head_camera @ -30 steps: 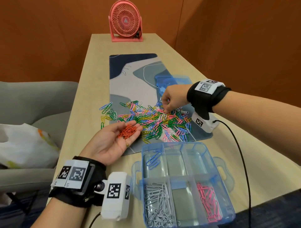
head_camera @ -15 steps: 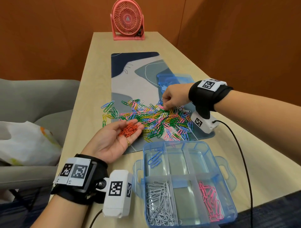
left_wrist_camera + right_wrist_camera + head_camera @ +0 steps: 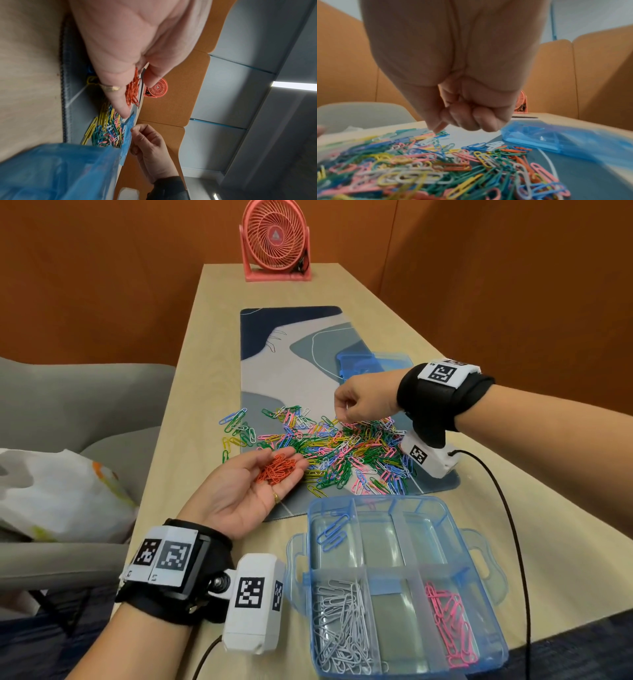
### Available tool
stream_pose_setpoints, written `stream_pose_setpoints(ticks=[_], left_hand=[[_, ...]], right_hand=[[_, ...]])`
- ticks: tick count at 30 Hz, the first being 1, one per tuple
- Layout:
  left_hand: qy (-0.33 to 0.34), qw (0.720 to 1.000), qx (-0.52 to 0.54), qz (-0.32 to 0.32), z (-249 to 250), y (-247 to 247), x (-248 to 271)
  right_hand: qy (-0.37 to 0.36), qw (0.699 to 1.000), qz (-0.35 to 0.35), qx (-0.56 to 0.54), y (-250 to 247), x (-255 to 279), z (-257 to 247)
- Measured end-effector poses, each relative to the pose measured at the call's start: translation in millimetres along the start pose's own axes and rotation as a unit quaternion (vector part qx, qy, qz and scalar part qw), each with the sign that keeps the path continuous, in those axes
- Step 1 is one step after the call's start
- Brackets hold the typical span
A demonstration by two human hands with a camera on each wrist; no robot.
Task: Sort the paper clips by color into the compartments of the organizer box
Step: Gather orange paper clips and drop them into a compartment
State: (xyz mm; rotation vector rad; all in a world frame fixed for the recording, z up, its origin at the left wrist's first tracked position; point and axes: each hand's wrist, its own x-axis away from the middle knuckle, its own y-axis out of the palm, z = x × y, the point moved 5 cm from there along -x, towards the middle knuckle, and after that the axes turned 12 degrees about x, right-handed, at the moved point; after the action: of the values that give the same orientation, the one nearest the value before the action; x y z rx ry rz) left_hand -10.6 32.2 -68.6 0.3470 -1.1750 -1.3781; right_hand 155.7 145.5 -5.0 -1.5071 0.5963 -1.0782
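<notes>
Head view: right hand (image 3: pixel 366 398), fingers curled, has lifted off the mixed pile (image 3: pixel 335 450), whether pinching a clip unclear; left hand (image 3: pixel 250 491) still cups orange clips (image 3: pixel 277 469), awaiting another.

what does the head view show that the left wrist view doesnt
Only the head view shows inside the organizer box: white clips, pink clips and a few blue clips in separate compartments, plus both wrist cameras. Only the left wrist view shows the ceiling lights. Both show the left hand cradling orange clips, the right hand over the mixed pile, and the pink fan.
</notes>
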Motion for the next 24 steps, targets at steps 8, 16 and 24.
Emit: stream_pose_setpoints(ticks=[8,16,24], left_hand=[[0.002,1.0,-0.001,-0.002,0,1,0],[0.002,1.0,-0.009,-0.004,-1,1,1],[-0.001,1.0,-0.013,-0.007,-1,3,2]], right_hand=[[0.018,0.996,-0.021,0.079,2,2,8],[0.02,0.997,-0.041,0.065,14,-2,14],[0.014,0.997,-0.039,0.062,13,-4,13]])
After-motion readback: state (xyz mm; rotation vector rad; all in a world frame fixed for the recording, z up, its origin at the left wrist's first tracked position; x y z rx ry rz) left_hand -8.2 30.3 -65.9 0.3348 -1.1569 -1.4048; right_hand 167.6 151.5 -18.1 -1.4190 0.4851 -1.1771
